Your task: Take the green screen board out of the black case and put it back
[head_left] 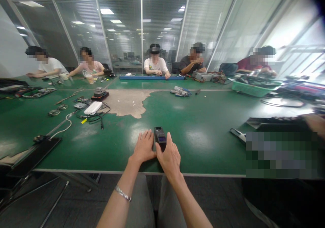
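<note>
A small black handheld device (159,135) with a little screen lies on the green table, close to its front edge. My left hand (144,148) rests on the tabletop just left of the device, fingers stretched forward and thumb pointing toward the other hand. At the device's near end is my right hand (170,157), its thumb on the left and its fingers along the right side, with the device between them. The near end of the device is partly hidden by this hand.
A white box with cables (93,108), glasses (58,110) and a brown worn patch (127,101) lie left of centre. Gloves (180,91) and a green basket (256,87) are farther right. Several people sit across the table; a co-worker's hand (316,124) shows at right.
</note>
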